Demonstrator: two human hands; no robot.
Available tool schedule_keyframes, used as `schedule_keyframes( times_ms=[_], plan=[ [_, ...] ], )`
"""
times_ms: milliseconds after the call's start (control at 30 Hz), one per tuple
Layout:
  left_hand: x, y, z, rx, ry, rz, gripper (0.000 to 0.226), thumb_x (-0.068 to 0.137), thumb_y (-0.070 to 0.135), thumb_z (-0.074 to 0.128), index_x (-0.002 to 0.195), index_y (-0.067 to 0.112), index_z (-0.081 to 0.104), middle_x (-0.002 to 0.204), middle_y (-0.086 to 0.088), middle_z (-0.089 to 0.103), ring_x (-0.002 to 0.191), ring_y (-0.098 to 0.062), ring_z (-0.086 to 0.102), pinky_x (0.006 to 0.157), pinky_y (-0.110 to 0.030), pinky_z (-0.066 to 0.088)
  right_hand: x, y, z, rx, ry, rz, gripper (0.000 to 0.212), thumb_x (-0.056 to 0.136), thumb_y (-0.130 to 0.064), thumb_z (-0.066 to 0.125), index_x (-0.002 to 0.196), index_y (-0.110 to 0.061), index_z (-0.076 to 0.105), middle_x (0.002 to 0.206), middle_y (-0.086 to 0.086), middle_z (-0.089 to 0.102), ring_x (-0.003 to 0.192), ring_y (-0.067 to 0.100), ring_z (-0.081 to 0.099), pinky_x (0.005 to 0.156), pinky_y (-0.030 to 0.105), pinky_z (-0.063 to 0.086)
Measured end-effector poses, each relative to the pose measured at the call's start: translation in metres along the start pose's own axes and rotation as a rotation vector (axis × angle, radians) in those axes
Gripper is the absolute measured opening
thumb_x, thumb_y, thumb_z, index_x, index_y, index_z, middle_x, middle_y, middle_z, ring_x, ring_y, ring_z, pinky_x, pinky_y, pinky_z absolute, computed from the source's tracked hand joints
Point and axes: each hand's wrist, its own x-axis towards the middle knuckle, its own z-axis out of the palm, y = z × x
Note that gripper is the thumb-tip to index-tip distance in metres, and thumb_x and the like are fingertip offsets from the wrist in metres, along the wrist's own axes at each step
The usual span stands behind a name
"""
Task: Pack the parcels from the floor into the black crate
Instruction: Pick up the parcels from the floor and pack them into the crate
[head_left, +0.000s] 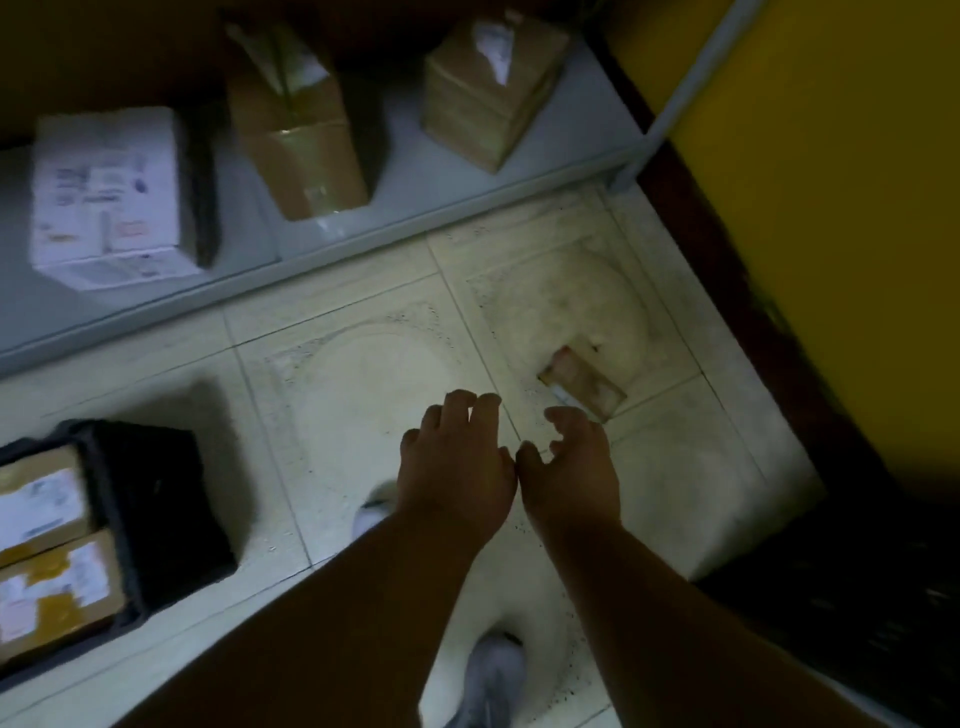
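A small brown parcel (584, 382) lies flat on the pale tiled floor, just beyond my hands. My left hand (454, 467) and my right hand (571, 467) hover side by side above the floor, fingers loosely curled, holding nothing. The right hand's fingertips are close to the parcel's near corner without touching it. At the lower left stands the black crate (156, 499), holding two brown parcels (47, 551) with white labels.
A low grey shelf (405, 208) runs across the back, bearing a white labelled box (111, 197) and two brown boxes (301, 135). A yellow wall (831, 182) with a dark skirting closes the right side. My grey shoes (493, 680) stand on the tiles below.
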Motion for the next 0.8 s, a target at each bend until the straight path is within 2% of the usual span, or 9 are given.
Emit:
schedule_keyframes(
  times_ms=[133,333,433,533,600,667,700,733,800],
  plan=[
    [0.058,0.025,0.033,0.055,-0.116,0.104,0.053,0.094,0.037,0.048,0.143,0.025,0.032,0.144,-0.002,0.039,0.128,-0.021,0.042,0.1,-0.036,0.038,0.049,0.03,-0.008,0.043,0.049,0.147,0.045,0.091,-0.029,0.065,0.133,-0.027,0.05,0.134,-0.003,0.05,0.117,0.013,0.056,0.099,0.032,0.049],
    [0.148,0.036,0.084,0.039,-0.226,0.151,0.054,0.094,0.039,0.052,0.143,0.027,0.033,0.142,0.004,0.044,0.127,-0.013,0.045,0.102,-0.029,0.041,0.14,0.071,0.01,0.121,0.05,0.201,0.045,0.089,-0.029,0.069,0.13,-0.028,0.051,0.131,-0.007,0.051,0.11,0.008,0.055,0.098,0.029,0.049],
    [0.187,0.038,0.12,-0.071,-0.281,0.038,0.055,0.093,0.04,0.057,0.142,0.027,0.038,0.141,0.003,0.049,0.128,-0.015,0.048,0.102,-0.03,0.045,0.182,0.105,0.028,0.12,0.029,0.274,0.047,0.09,-0.032,0.067,0.133,-0.026,0.05,0.135,-0.003,0.049,0.12,0.013,0.054,0.102,0.034,0.049],
    [0.233,0.037,0.174,-0.132,-0.327,-0.067,0.055,0.092,0.037,0.06,0.142,0.026,0.038,0.142,0.001,0.049,0.126,-0.017,0.051,0.098,-0.028,0.046,0.236,0.154,0.045,0.135,-0.021,0.372,0.051,0.091,-0.033,0.067,0.137,-0.022,0.047,0.141,0.003,0.044,0.12,0.017,0.054,0.101,0.03,0.047],
    [0.261,0.039,0.214,-0.204,-0.332,-0.192,0.057,0.093,0.033,0.061,0.143,0.024,0.036,0.143,-0.002,0.048,0.126,-0.021,0.051,0.097,-0.032,0.047,0.268,0.19,0.057,0.142,-0.041,0.46,0.055,0.09,-0.034,0.068,0.138,-0.018,0.046,0.143,0.009,0.04,0.11,0.019,0.058,0.091,0.027,0.049],
    [0.292,0.038,0.254,-0.308,-0.307,-0.288,0.064,0.092,0.029,0.062,0.148,0.024,0.03,0.148,-0.005,0.042,0.13,-0.025,0.048,0.101,-0.037,0.045,0.302,0.226,0.071,0.186,-0.021,0.513,0.059,0.089,-0.033,0.07,0.138,-0.014,0.045,0.14,0.014,0.044,0.092,0.017,0.06,0.07,0.02,0.051],
    [0.306,0.038,0.271,-0.363,-0.312,-0.322,0.069,0.092,0.03,0.062,0.15,0.024,0.025,0.151,-0.006,0.038,0.132,-0.027,0.045,0.102,-0.039,0.043,0.318,0.243,0.078,0.234,-0.025,0.54,0.061,0.089,-0.031,0.07,0.14,-0.011,0.042,0.136,0.013,0.047,0.085,0.013,0.057,0.059,0.014,0.046],
    [0.319,0.038,0.289,-0.403,-0.335,-0.342,0.074,0.091,0.033,0.063,0.152,0.024,0.021,0.153,-0.007,0.034,0.135,-0.029,0.042,0.103,-0.041,0.042,0.332,0.257,0.084,0.295,-0.039,0.567,0.064,0.09,-0.028,0.069,0.143,-0.01,0.037,0.133,0.012,0.048,0.086,0.012,0.056,0.057,0.012,0.042],
    [0.337,0.038,0.314,-0.439,-0.431,-0.365,0.08,0.092,0.044,0.059,0.155,0.027,0.011,0.157,-0.007,0.028,0.14,-0.032,0.034,0.107,-0.045,0.036,0.353,0.275,0.093,0.43,-0.115,0.612,0.062,0.092,-0.021,0.067,0.144,-0.007,0.036,0.134,0.011,0.052,0.102,0.021,0.059,0.068,0.019,0.045]
  ],
)
